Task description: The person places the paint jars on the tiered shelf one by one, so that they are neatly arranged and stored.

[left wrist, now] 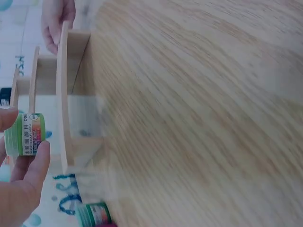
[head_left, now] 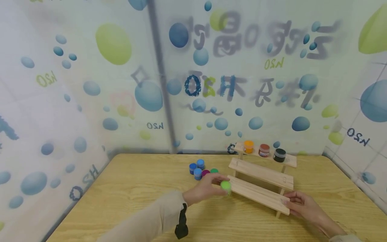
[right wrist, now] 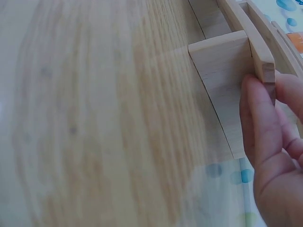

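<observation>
A light green paint jar (head_left: pixel 225 187) is pinched in my left hand (head_left: pixel 205 189), close to the left end of a three-step wooden rack (head_left: pixel 257 192). The left wrist view shows the label of this paint jar (left wrist: pixel 31 134) between thumb and fingers. With thumb and fingers my right hand (head_left: pixel 308 207) grips the right end of the rack's lowest board, and the right wrist view has the board end (right wrist: pixel 266 71) between them. On the top step stand an orange jar (head_left: pixel 248 147), a red-brown jar (head_left: pixel 264 150) and a black jar (head_left: pixel 280 155).
Left of the rack, several paint jars cluster on the wooden table (head_left: pixel 145 174): blue jars (head_left: pixel 198 173), a purple jar (head_left: pixel 205 173) and a green jar (head_left: pixel 214 171), partly behind my left hand. A patterned curtain (head_left: pixel 121 101) hangs behind the table.
</observation>
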